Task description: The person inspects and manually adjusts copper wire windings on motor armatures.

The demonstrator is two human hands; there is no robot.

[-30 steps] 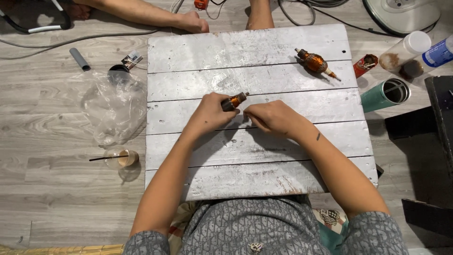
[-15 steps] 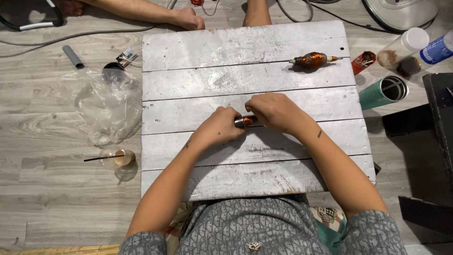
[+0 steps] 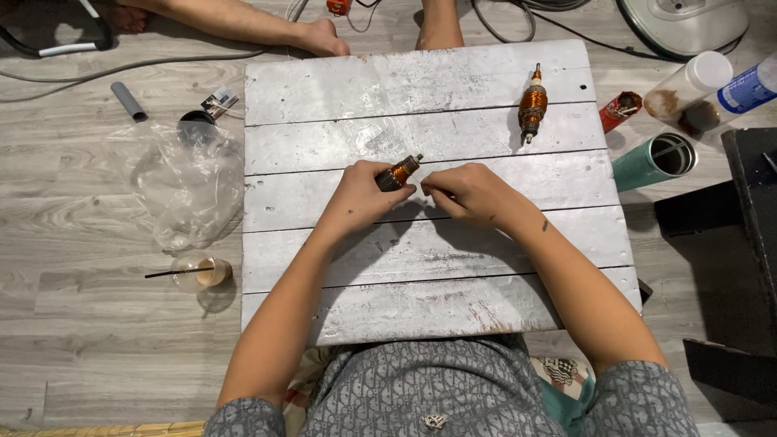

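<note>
Now gripping a small copper-wound motor armature (image 3: 397, 173) in left hand (image 3: 364, 194), shaft tipped up-right above white plank board (image 3: 421, 275), higher than half a second ago. Right hand (image 3: 469, 193) just beside, fingertips pinched shut; anything pinched too small to tell. Second armature (image 3: 532, 103) now upright near far edge.

- Worktop (image 3: 421, 243): grey-white painted planks, worn and scratched, set on a wood-look floor (image 3: 81, 340).
- On the worktop, far right: copper-wound motor armature (image 3: 532, 103), lying along the near-far line.
- On the floor, left: crumpled clear plastic bag (image 3: 182, 190), small cup with stick (image 3: 202, 273), grey tube (image 3: 129, 101).
- On the floor, right: teal tumbler (image 3: 654, 161), bottles.
</note>
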